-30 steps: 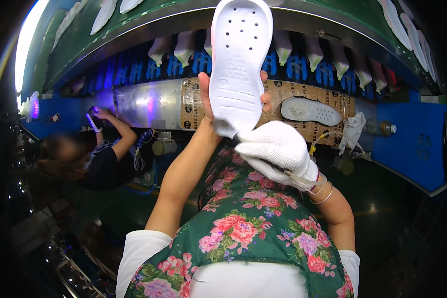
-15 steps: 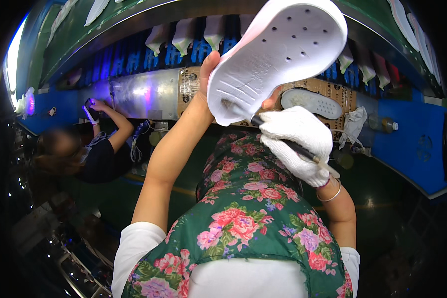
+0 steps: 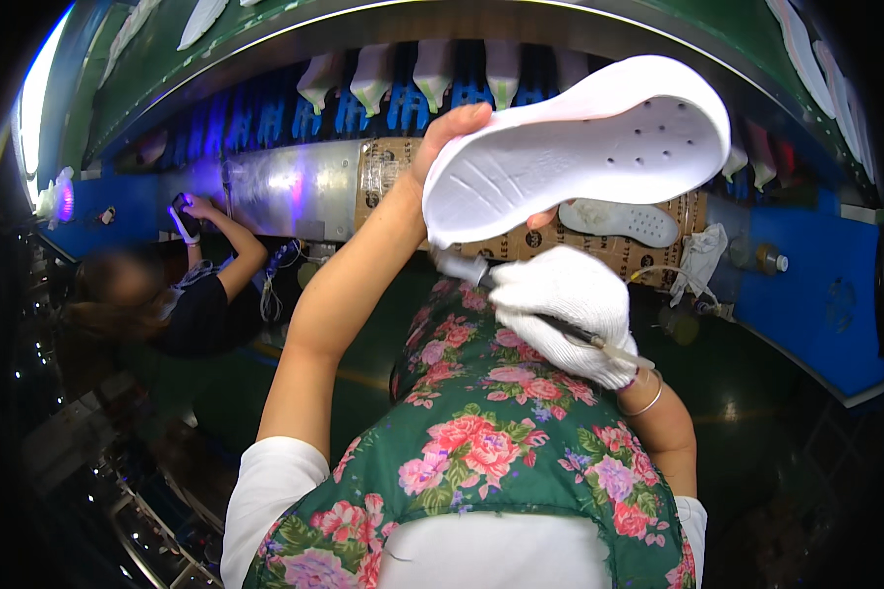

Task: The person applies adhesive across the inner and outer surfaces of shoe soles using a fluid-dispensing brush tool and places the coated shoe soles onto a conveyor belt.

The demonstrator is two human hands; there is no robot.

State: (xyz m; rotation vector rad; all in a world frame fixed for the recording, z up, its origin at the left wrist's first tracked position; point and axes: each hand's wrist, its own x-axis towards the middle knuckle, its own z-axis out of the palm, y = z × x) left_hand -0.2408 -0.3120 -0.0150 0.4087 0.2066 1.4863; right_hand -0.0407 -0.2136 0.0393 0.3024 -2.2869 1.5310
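Note:
A white shoe sole point(image 3: 575, 152) with a raised rim and small holes at its wide end is in my bare left hand point(image 3: 447, 139). The thumb lies along its narrow end, and fingertips show beneath the near edge. My right hand point(image 3: 565, 304), in a white knit glove, is closed round the dark handle of a brush point(image 3: 469, 269). The bristles, somewhat blurred, are just below the narrow end of the sole; whether they touch its edge I cannot tell. Behind the sole, a grey-white perforated insole point(image 3: 621, 224) lies on cardboard point(image 3: 550, 240) on the bench.
A crumpled white cloth point(image 3: 699, 257) and a clear bottle point(image 3: 768, 259) stand right of the cardboard. White pieces point(image 3: 432, 74) hang in a row at the back. A co-worker point(image 3: 192, 285) at the left holds a small dark object. Blue panels point(image 3: 815, 294) flank the bench.
The sole has come lower and tilted, its wide end swinging right and down. My right hand has drawn the brush from inside the narrow end to below its edge.

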